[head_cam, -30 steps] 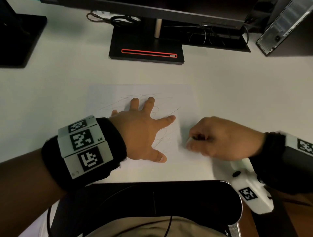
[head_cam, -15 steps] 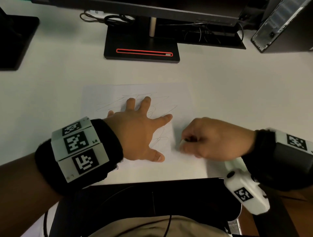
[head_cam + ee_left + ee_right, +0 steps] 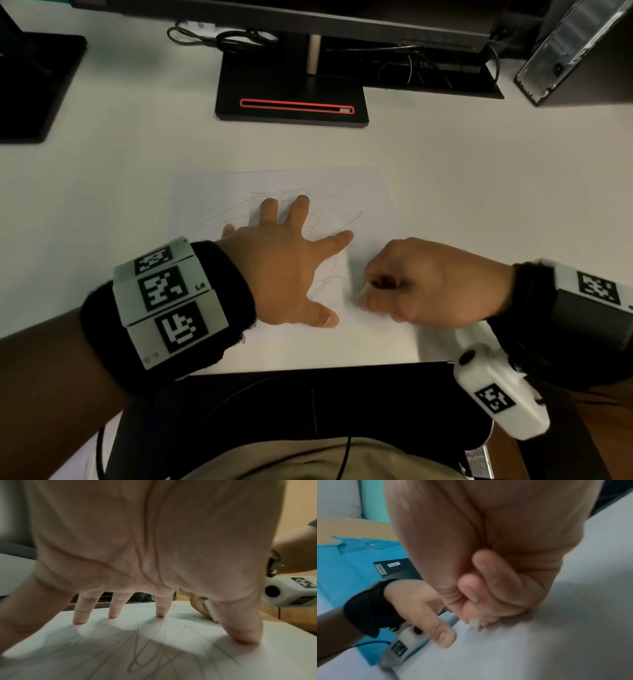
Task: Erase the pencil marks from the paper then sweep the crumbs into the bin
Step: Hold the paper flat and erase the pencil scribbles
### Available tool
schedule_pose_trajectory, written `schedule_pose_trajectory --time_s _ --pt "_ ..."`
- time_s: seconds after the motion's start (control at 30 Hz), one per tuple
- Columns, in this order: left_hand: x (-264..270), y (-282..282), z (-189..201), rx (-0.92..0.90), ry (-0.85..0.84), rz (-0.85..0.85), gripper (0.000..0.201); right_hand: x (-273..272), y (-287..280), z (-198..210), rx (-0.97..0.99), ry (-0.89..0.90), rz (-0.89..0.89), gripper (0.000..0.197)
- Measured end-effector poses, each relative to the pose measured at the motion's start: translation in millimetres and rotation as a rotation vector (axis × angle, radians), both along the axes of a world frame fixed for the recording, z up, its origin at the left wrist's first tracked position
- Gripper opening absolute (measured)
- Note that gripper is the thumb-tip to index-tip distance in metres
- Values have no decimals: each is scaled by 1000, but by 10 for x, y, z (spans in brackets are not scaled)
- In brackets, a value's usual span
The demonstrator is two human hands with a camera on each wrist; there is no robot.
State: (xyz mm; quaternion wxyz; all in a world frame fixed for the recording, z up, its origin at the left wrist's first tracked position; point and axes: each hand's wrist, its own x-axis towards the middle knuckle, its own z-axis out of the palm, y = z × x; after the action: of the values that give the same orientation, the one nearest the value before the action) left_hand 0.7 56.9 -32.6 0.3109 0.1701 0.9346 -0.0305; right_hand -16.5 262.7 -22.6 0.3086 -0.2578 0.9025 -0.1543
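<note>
A white sheet of paper [image 3: 219, 192] with grey pencil scribbles [image 3: 322, 284] lies on the white desk near its front edge. My left hand [image 3: 287, 260] rests flat on the sheet with fingers spread, pressing it down; in the left wrist view the fingertips [image 3: 80, 619] touch the paper [image 3: 154, 655] over the scribbles. My right hand [image 3: 421, 284] sits at the sheet's right side, fingers curled, pinching a small white eraser [image 3: 475, 624] whose tip touches the paper [image 3: 505, 655]. The eraser [image 3: 211, 610] also shows behind my left thumb. No bin is in view.
A black monitor stand [image 3: 291, 92] with a red-rimmed slot stands behind the paper, with cables [image 3: 219, 37] to its left. A dark base [image 3: 30, 85] sits far left and a computer case [image 3: 575, 51] far right. The desk's front edge [image 3: 308, 365] runs close below my hands.
The right hand with the eraser has shifted slightly left along the paper's right part. The left hand stays spread on the sheet.
</note>
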Motion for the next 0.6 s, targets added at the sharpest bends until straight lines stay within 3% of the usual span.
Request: schedule_pose_trajectory --time_s 0.13,0.3,0.43,0.6 --pt "7 -6 -5 -2 2 3 105 -236 106 10 -17 86 -153 37" --pt "-4 5 1 -10 -4 0 106 -123 54 -29 -15 15 -60 39" --pt "5 2 7 -7 -5 4 105 -291 126 -4 -28 59 -191 35" --pt "4 1 3 -8 -4 2 105 -141 35 -22 -18 -24 -74 37"
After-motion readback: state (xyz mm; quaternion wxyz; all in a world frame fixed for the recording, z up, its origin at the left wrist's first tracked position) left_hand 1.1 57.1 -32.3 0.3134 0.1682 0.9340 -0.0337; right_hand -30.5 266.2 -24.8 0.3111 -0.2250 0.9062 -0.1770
